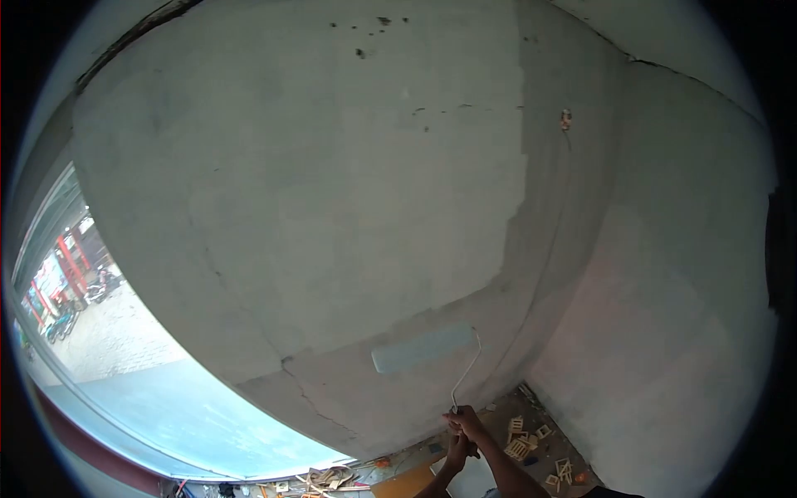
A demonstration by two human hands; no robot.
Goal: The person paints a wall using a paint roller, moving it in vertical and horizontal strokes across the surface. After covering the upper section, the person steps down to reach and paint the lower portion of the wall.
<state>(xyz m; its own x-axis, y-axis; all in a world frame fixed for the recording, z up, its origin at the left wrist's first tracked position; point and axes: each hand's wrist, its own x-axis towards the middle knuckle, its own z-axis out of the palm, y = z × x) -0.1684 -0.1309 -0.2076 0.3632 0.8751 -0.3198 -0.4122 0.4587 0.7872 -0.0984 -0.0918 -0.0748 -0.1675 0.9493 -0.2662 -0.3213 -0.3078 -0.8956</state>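
A paint roller (423, 348) with a pale blue-green sleeve lies flat against the grey wall (332, 207), low down near the edge of the lighter painted patch. Its bent wire frame runs down to the roller handle (454, 408). My right hand (466, 422) grips the handle at the top. My left hand (456, 452) holds it just below. Both forearms reach up from the bottom of the view.
A side wall (664, 332) meets the painted wall at a corner on the right. Small wooden crates and scraps (523, 440) lie on the floor below. A wide opening (108, 349) on the left shows a street outside. Cracks run through the lower wall.
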